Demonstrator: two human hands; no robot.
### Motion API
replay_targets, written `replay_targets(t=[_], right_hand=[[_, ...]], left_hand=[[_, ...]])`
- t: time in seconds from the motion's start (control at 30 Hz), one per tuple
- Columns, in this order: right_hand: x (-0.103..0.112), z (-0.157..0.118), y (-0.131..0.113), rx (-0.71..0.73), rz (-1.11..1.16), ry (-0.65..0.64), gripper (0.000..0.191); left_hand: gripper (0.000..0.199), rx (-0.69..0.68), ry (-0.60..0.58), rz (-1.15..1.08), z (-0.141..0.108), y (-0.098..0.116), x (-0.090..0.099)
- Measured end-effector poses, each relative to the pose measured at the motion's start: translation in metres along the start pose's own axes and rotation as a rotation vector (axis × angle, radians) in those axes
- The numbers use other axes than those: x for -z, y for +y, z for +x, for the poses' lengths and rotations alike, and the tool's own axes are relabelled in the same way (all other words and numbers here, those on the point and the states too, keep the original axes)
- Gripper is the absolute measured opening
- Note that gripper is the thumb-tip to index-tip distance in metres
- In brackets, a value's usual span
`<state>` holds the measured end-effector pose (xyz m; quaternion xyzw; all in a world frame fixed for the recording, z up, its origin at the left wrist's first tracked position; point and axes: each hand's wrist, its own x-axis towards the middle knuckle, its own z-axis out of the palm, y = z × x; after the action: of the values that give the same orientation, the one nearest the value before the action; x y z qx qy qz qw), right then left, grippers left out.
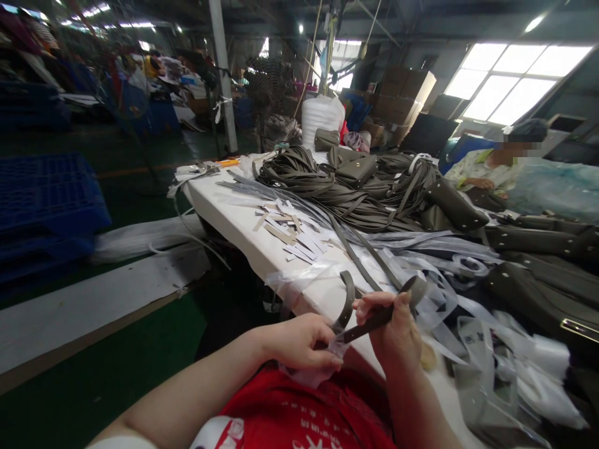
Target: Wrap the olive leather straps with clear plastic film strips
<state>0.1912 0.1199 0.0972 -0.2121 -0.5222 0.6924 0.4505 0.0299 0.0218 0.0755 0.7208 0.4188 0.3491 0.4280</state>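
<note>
A dark olive strap [374,322] with small holes runs between my hands above the table's near edge. My left hand [311,342] is closed around one end of it, together with a piece of clear plastic wrap [337,347]. My right hand [395,330] pinches the strap further along between thumb and fingers, and the strap curls over behind the thumb. Another curved strap end [347,300] rises just beyond my left hand. Whether it belongs to the same strap, I cannot tell.
A big pile of olive straps [318,187] lies on the white table [224,212]. Paper strips [290,231] are scattered nearer. Clear plastic sleeves [496,349] and olive bags [538,293] crowd the right side. Another person [491,162] sits across. Blue pallets [51,206] stand left.
</note>
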Motion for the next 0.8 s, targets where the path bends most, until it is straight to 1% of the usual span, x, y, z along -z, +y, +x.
replay_targets(t=[0.13,0.2,0.27,0.33,0.4,0.47,0.53,0.6,0.67,0.73,0.8], right_hand=[[0.004,-0.001,0.003,-0.111,0.022,-0.057,0.055],[0.006,0.001,0.004,-0.141,0.037,-0.052,0.055],[0.007,0.003,0.005,-0.156,0.025,-0.02,0.056],[0.006,0.003,0.007,-0.135,-0.016,0.022,0.056],[0.005,0.003,0.009,-0.079,-0.08,0.057,0.057],[0.005,0.003,0.011,-0.007,-0.174,0.082,0.058],[0.006,0.002,0.013,0.038,-0.278,0.093,0.059],[0.007,0.002,0.017,0.054,-0.353,0.077,0.06],[0.009,0.003,0.021,0.065,-0.371,0.036,0.06],[0.012,0.004,0.025,0.085,-0.37,-0.005,0.062],[0.015,0.004,0.027,0.093,-0.394,-0.029,0.061]], left_hand=[[0.02,0.026,0.034,0.023,-0.002,-0.003,0.003],[0.02,0.045,0.036,0.023,-0.002,-0.003,0.003],[0.02,0.045,0.027,0.023,-0.002,-0.002,0.003],[0.02,0.044,0.037,0.029,-0.002,-0.001,0.001],[0.023,0.049,0.056,0.033,-0.001,0.0,-0.002],[0.03,0.049,0.058,0.016,0.001,0.001,-0.006],[0.041,0.045,0.049,-0.031,0.002,0.001,-0.009],[0.053,0.062,0.08,-0.089,0.004,0.0,-0.012],[0.061,0.114,0.139,-0.136,0.005,-0.001,-0.015],[0.066,0.165,0.189,-0.175,0.006,-0.003,-0.017],[0.069,0.184,0.226,-0.211,0.006,-0.005,-0.019]])
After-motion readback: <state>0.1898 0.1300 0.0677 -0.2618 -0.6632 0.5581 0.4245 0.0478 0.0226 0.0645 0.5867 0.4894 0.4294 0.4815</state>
